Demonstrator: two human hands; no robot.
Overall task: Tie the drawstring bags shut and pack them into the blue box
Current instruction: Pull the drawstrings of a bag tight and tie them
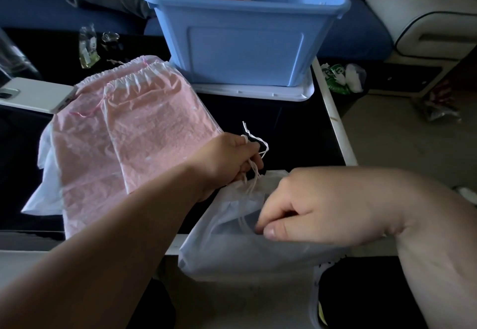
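Dark tabletop [296,132] is backed by the blue box [245,52], some items inside. Near right, cords [254,176] of the white drawstring bag [232,251] are clenched in the left hand [227,158], its mouth pinched by the right hand [309,207]; pink bags [129,135] at left seem untied.

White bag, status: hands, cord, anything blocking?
Left hand grips the white drawstring. Right hand pinches mouth of white bag. Bag not yet tied, outside blue box. Pink bags lie left, off the path.
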